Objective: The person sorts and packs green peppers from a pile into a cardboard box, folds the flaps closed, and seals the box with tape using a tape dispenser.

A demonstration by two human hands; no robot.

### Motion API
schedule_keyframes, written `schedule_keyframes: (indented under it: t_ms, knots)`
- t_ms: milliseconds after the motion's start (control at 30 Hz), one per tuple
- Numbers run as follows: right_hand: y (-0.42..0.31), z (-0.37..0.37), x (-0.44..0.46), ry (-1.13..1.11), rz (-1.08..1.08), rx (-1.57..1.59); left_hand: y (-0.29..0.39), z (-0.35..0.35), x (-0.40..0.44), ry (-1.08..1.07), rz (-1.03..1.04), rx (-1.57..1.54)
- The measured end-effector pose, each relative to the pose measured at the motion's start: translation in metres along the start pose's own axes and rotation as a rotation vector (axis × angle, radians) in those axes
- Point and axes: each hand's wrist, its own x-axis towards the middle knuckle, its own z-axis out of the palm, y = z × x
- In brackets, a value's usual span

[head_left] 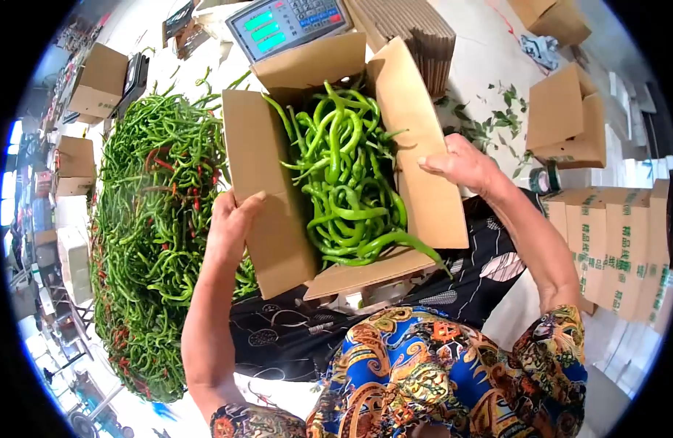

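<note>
An open cardboard box full of long green chili peppers is in front of me, its flaps folded outward. My left hand grips the left flap, thumb on the inner face and fingers hidden behind. On the other side, my right hand pinches the right flap the same way. One long pepper hangs over the near flap at the lower right. Just beyond the box's far flap stands a digital scale with lit green displays.
A big heap of green peppers with some red ones lies at the left. Flattened cardboard is stacked behind the scale. Loose leaves litter the floor. An open box and printed cartons stand at the right.
</note>
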Motion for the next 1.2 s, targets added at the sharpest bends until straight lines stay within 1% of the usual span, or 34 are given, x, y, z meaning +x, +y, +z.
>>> schedule_keyframes:
  t_ms: [67, 100, 133, 167, 200, 267, 300, 333, 400, 467, 500, 533, 567, 600, 633, 667, 733, 767, 800, 867, 900, 933, 967, 1000, 1033, 1067, 1133, 1167, 1200]
  knots:
    - [0.004, -0.004, 0.003, 0.002, -0.031, -0.045, 0.001, -0.004, 0.002, 0.039, 0.009, 0.060]
    - [-0.002, -0.004, -0.003, 0.066, 0.003, -0.081, 0.008, 0.000, -0.002, 0.067, 0.006, -0.004]
    - [-0.008, -0.007, -0.007, 0.037, 0.065, -0.159, 0.020, 0.003, -0.009, 0.096, -0.001, -0.065]
    - [-0.022, -0.009, -0.016, 0.018, 0.077, -0.182, 0.026, 0.003, -0.014, 0.129, -0.031, -0.095]
    - [-0.036, -0.008, -0.022, -0.001, 0.082, -0.206, 0.023, 0.002, -0.012, 0.099, -0.063, -0.080]
    - [-0.017, -0.003, -0.004, 0.026, 0.083, -0.335, 0.009, -0.003, -0.005, 0.047, -0.116, -0.059]
    - [-0.012, -0.001, 0.001, 0.049, 0.082, -0.402, 0.004, 0.002, 0.003, -0.001, -0.166, -0.002]
    - [-0.013, -0.007, -0.002, 0.009, 0.053, -0.419, 0.005, 0.004, 0.002, -0.013, -0.109, 0.016]
    - [-0.020, -0.008, -0.012, 0.053, 0.010, -0.486, 0.017, 0.010, -0.010, -0.038, -0.013, 0.051]
    - [-0.018, -0.014, -0.020, 0.074, 0.068, -0.396, 0.027, 0.008, -0.022, 0.001, -0.049, 0.020]
    - [-0.040, -0.008, -0.031, 0.108, 0.035, -0.248, 0.033, 0.008, -0.026, 0.020, -0.047, -0.007]
    - [-0.032, -0.014, -0.029, 0.061, 0.057, -0.187, 0.035, 0.011, -0.030, 0.041, -0.042, -0.039]
    - [-0.011, -0.013, -0.018, 0.052, 0.040, -0.237, 0.004, -0.003, -0.008, -0.069, -0.021, 0.109]
    - [0.007, -0.010, -0.005, 0.049, 0.011, -0.289, -0.011, -0.003, 0.003, -0.042, -0.034, 0.093]
    - [0.006, -0.013, -0.002, 0.066, -0.026, -0.315, 0.003, 0.002, 0.001, -0.031, -0.012, 0.187]
    - [0.005, -0.015, -0.001, 0.051, 0.004, -0.358, 0.013, 0.007, -0.004, -0.027, -0.012, 0.285]
    - [-0.005, -0.020, -0.008, 0.030, 0.091, -0.436, 0.009, 0.005, -0.004, -0.003, 0.015, 0.148]
    - [-0.017, -0.010, -0.018, 0.082, 0.041, -0.136, 0.018, 0.004, -0.009, 0.024, -0.013, 0.121]
    - [-0.025, -0.008, -0.019, 0.052, 0.083, -0.105, 0.020, 0.006, -0.010, 0.039, -0.001, 0.119]
    - [0.003, -0.015, -0.003, 0.029, 0.129, -0.412, 0.004, -0.002, 0.000, -0.022, -0.008, 0.174]
    - [0.000, -0.012, -0.007, 0.066, 0.051, -0.494, 0.003, -0.004, 0.001, -0.040, -0.023, 0.326]
    - [-0.002, -0.006, -0.013, 0.094, -0.027, -0.581, 0.010, -0.001, -0.002, -0.044, -0.013, 0.403]
    - [-0.009, 0.000, -0.024, 0.236, -0.132, -0.702, 0.007, 0.003, -0.003, 0.009, 0.132, 0.392]
    - [0.006, 0.006, -0.030, 0.473, -0.327, -0.955, 0.004, 0.008, -0.002, 0.061, 0.277, 0.378]
    - [-0.005, 0.011, -0.039, 0.537, -0.501, -1.054, 0.008, 0.017, -0.005, 0.256, 0.589, 0.606]
    - [-0.023, 0.017, -0.048, 0.598, -0.680, -1.148, 0.018, 0.030, -0.015, 0.430, 0.676, 0.716]
    - [-0.044, 0.035, -0.067, 0.314, -0.705, -1.135, 0.034, 0.047, -0.028, 0.482, 0.887, 0.789]
    - [-0.043, 0.044, -0.073, 0.104, -0.617, -1.028, 0.039, 0.053, -0.039, 0.346, 0.842, 0.748]
    - [-0.038, 0.051, -0.077, -0.100, -0.528, -0.917, 0.036, 0.060, -0.039, 0.153, 0.938, 0.741]
